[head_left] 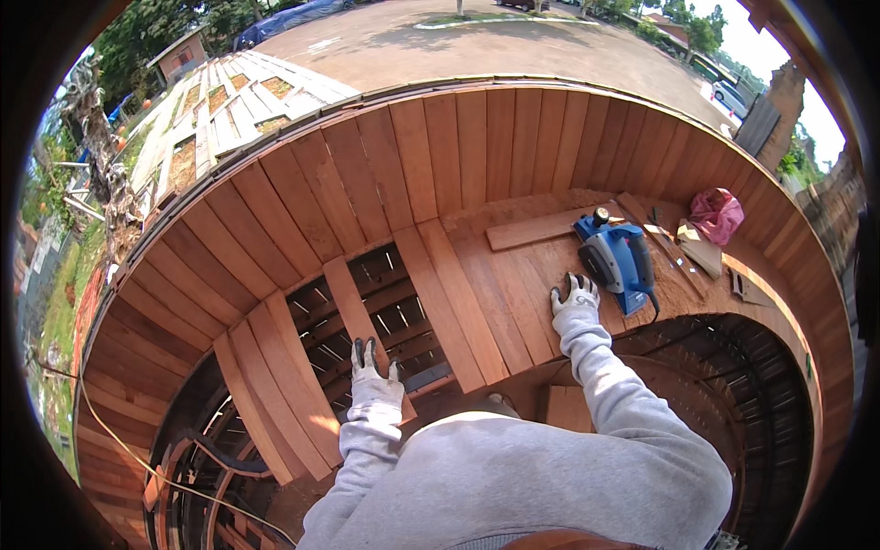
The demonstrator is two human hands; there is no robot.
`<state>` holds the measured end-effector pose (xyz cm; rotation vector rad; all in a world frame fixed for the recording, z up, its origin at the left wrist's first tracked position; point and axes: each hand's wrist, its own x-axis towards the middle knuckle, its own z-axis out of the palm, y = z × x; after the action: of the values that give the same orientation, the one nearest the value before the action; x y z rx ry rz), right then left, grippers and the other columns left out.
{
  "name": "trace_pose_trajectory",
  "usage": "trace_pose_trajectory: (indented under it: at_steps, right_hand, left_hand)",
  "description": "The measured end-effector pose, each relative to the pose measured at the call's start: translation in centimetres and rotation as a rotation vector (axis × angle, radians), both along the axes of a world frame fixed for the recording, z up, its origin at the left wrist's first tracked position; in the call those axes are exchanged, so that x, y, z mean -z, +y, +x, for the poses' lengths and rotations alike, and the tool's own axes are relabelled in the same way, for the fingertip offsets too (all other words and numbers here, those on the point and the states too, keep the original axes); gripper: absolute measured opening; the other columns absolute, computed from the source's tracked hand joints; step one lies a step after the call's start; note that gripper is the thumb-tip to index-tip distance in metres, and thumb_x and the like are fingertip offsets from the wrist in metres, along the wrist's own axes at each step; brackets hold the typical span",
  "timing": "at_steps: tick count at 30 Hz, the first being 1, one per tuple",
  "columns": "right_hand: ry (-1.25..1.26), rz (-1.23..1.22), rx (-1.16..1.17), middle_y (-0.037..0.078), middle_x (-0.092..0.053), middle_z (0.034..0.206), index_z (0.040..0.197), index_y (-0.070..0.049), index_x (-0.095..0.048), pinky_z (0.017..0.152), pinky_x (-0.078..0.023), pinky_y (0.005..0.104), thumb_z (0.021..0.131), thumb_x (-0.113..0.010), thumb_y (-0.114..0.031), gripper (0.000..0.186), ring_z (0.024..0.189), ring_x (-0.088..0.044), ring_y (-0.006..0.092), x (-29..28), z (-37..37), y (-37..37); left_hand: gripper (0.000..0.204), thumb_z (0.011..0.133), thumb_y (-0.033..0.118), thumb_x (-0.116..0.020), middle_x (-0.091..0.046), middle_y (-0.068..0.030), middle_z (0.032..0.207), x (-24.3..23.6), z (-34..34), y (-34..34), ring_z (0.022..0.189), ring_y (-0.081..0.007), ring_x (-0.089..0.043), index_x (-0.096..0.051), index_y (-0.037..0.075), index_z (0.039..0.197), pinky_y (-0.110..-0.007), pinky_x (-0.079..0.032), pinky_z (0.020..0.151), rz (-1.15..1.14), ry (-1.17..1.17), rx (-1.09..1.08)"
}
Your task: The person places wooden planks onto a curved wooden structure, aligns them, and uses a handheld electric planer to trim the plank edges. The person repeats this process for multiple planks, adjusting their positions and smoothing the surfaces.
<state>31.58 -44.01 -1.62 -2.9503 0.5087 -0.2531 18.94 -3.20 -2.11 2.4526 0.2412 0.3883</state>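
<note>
My left hand [376, 380], in a whitish glove with dark fingertips, rests on a narrow loose reddish-brown plank [351, 302]. Its fingers stretch forward along the board, with the thumb apart. This plank lies across an open gap in the curved bench, where dark slats [403, 323] show beneath. Over to the right, my right hand [577, 298], gloved the same way, lies with fingers spread on the bench boards [513, 302]. Just beyond it sits a blue electric planer [616, 259], close to the fingers but apart from them.
A short board [536, 229], a pink bag [715, 215], wood offcuts [698, 247] and a handsaw [750, 288] lie on the sawdust-strewn right side. Loose boards [284, 376] span the left. A curved plank wall [440, 151] rises behind, and a yellowish cord [128, 445] hangs at left.
</note>
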Motion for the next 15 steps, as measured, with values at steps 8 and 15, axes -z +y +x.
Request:
trace_pose_trajectory:
  at_steps: [8,15]
  right_hand:
    - [-0.023,0.013,-0.011,0.014,-0.047,0.144,0.143,-0.013,-0.050,0.115,-0.031,0.0472,0.092,-0.061,-0.047,0.062,0.137,-0.039,0.0331,0.1,-0.1,-0.1]
    - [-0.165,0.069,-0.014,0.013,-0.051,0.140,0.139,-0.013,-0.053,0.114,-0.033,0.0465,0.092,-0.063,-0.045,0.058,0.134,-0.043,0.0336,0.8,-0.1,-0.5]
  left_hand:
    - [0.067,0.082,0.018,-0.076,-0.037,-0.0231,0.150,1.6,0.0,0.6,0.138,-0.0435,-0.036,-0.049,0.008,0.142,-0.051,-0.034,0.116,0.064,-0.073,-0.047]
    - [0.067,0.079,0.015,-0.077,-0.041,-0.0219,0.147,-2.5,-1.1,0.2,0.137,-0.0422,-0.038,-0.050,0.006,0.139,-0.052,-0.034,0.115,0.209,-0.310,0.056]
